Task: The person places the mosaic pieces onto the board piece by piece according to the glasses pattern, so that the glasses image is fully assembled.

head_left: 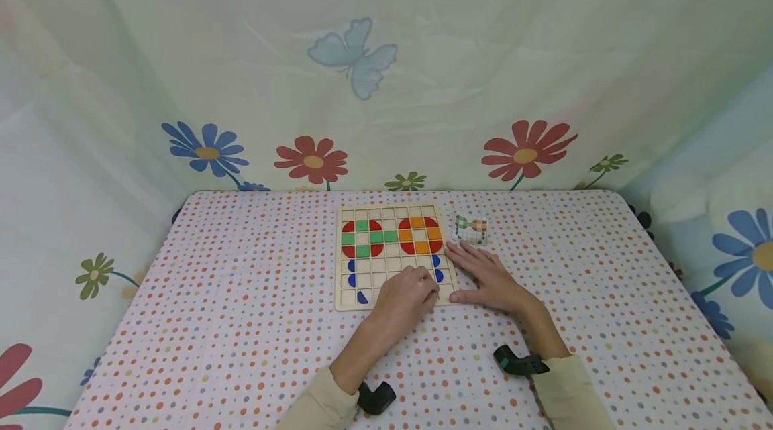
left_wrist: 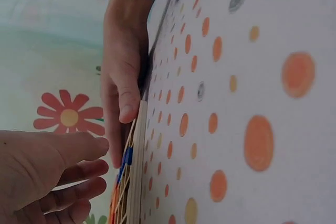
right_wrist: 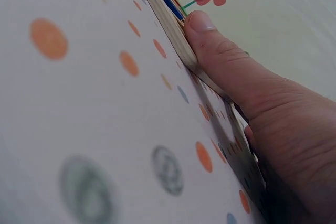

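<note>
A square wooden grid board [head_left: 339, 255] lies on the table, with red, green, orange and blue inlaid pieces. My left hand [head_left: 403, 299] is over its lower right part, fingers bent downward. In the left wrist view no piece shows between the left thumb and fingers; a blue piece [left_wrist: 129, 156] sits in the board beyond them. My right hand [head_left: 492, 281] rests along the board's right edge with fingers extended, its thumb [right_wrist: 202, 27] at the near right corner. Blue half-round pieces [head_left: 351, 273] line the board's left side, with others [head_left: 437, 269] on the right.
A small pattern card [head_left: 471, 229] lies right of the board, just past the right fingertips. Polka-dot cloth [head_left: 241, 296] covers the table. A flowered curtain [head_left: 423, 81] hangs behind. Black devices [head_left: 376, 398] are strapped at both wrists.
</note>
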The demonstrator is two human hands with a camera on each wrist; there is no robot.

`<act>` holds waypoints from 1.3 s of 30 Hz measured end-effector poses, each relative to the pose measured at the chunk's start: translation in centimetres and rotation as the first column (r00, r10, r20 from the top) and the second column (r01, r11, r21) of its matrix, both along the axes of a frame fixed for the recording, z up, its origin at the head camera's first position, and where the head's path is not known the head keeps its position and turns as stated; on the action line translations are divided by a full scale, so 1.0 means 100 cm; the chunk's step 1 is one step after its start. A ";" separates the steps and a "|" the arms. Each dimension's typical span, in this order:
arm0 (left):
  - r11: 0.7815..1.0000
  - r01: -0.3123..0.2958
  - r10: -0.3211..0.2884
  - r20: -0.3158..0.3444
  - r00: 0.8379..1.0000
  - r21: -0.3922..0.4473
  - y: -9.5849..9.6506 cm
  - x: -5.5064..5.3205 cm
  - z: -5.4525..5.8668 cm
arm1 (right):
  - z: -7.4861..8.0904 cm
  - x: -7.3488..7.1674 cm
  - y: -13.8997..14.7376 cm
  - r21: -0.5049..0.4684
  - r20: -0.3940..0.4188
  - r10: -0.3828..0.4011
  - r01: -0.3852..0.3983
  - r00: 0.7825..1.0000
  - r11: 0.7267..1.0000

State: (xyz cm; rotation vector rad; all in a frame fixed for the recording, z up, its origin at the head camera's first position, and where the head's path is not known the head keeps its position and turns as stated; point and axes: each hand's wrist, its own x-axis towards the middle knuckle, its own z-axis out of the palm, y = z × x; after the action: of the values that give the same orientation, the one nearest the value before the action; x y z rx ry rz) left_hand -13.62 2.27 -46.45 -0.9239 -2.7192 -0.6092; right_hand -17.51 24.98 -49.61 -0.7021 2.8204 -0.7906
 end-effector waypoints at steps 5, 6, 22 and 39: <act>0.999 -0.026 0.026 -0.010 1.000 -0.026 -0.003 -0.002 0.004 | -0.001 0.000 0.000 -0.006 -0.003 -0.004 0.004 1.000 1.000; 0.999 -0.030 0.030 -0.013 0.999 -0.028 -0.004 -0.002 0.005 | 0.000 0.000 0.000 -0.002 0.000 -0.004 0.004 1.000 1.000; 0.992 -0.105 0.108 -0.042 0.993 0.067 -0.020 -0.014 0.017 | 0.002 0.001 -0.001 0.021 0.021 -0.021 0.020 1.000 1.000; 0.952 -0.287 0.284 0.047 0.958 0.109 -0.090 -0.032 0.023 | 0.003 -0.001 -0.003 0.020 0.018 -0.017 0.017 1.000 1.000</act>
State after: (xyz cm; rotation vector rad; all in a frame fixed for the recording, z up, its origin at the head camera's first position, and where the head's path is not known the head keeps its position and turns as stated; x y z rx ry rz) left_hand -16.81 -6.69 -44.13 -0.4836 -2.7376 -0.7142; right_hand -17.59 24.64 -49.36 -0.6653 2.8178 -0.7660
